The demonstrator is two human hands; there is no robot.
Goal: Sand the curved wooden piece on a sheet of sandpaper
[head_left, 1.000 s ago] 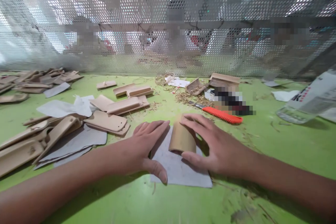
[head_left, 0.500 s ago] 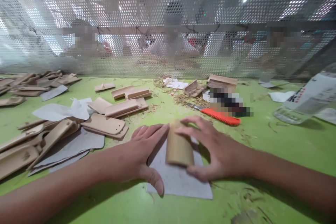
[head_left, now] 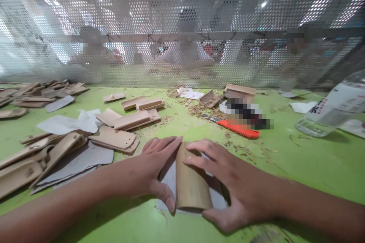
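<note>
A curved tan bamboo piece [head_left: 190, 182] lies on a grey sheet of sandpaper [head_left: 168, 176] on the green table [head_left: 299, 163]. My right hand [head_left: 228, 182] grips the bamboo piece, fingers over its top and thumb at its near end. My left hand [head_left: 154, 167] lies flat with fingers stretched out on the left part of the sheet, the thumb beside the bamboo piece.
Flat bamboo pieces [head_left: 116, 138] and grey sheets [head_left: 82, 159] pile up at the left. An orange-handled knife [head_left: 238, 129] lies amid shavings behind my hands. A clear bottle [head_left: 333, 110] lies at the right. A perforated metal screen [head_left: 182, 26] closes the far edge.
My right hand has drawn the bamboo piece toward me across the sandpaper. My left hand has stayed flat on the sheet.
</note>
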